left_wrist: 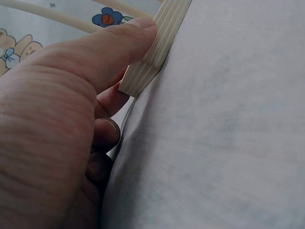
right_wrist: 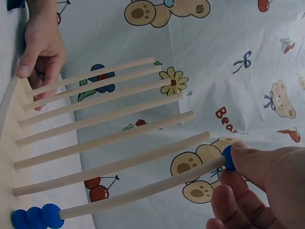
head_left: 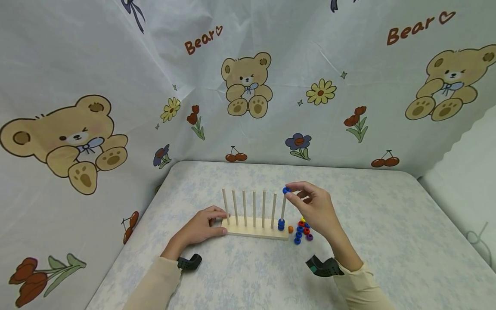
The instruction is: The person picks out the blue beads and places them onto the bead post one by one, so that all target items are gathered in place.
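A pale wooden base (head_left: 252,233) with several upright pegs stands on the table. My left hand (head_left: 199,226) grips its left end, thumb on the near side and fingers behind; the left wrist view shows the thumb (left_wrist: 128,40) against the wood's edge. My right hand (head_left: 315,209) pinches a blue bead (head_left: 286,190) between thumb and forefinger at the tip of the rightmost peg (right_wrist: 143,188). Whether the peg passes into the bead is hidden by the fingers. Three blue beads (right_wrist: 35,217) sit stacked at the foot of that same peg.
Loose beads lie right of the base: an orange bead (head_left: 290,229), several blue ones, red ones, a purple bead (head_left: 309,237) and a yellow bead (head_left: 303,219). A bear-printed cloth (head_left: 248,137) hangs behind the table (head_left: 387,241). A thin cord (head_left: 480,241) shows at far right.
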Demonstrator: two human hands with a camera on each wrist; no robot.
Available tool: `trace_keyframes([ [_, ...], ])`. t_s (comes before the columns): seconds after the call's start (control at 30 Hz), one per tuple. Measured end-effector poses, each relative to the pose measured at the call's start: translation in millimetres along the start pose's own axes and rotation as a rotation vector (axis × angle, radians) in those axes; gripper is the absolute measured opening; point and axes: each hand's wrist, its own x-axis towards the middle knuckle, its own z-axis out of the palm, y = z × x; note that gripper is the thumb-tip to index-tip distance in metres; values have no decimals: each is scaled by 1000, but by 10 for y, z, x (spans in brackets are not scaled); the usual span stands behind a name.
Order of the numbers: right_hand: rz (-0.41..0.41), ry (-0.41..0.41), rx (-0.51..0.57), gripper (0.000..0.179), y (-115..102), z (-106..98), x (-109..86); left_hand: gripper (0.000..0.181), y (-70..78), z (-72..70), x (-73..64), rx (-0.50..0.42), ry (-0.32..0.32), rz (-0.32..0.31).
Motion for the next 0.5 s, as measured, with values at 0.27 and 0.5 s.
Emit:
trace_keyframes([
  [0.27,-10,-8,0,21,7,9,-10,47,27,-11,-9,-4,-2,-3],
  [0.5,-18,-17,2,21,27,-1,-5,45,6,-3,-10,10,1,11],
])
